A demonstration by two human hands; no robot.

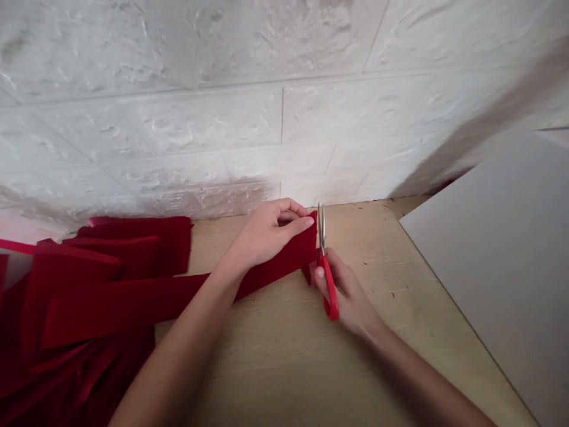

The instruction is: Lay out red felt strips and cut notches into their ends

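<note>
My left hand pinches the end of a long dark red fabric strip and holds it up off the wooden table. My right hand grips red-handled scissors, blades pointing up and away, right at the strip's end edge beside my left fingers. The blades look nearly closed against the fabric.
A heap of red fabric with more folded strips lies on the left of the table. A white brick-pattern wall stands right behind the table. A grey board covers the right side.
</note>
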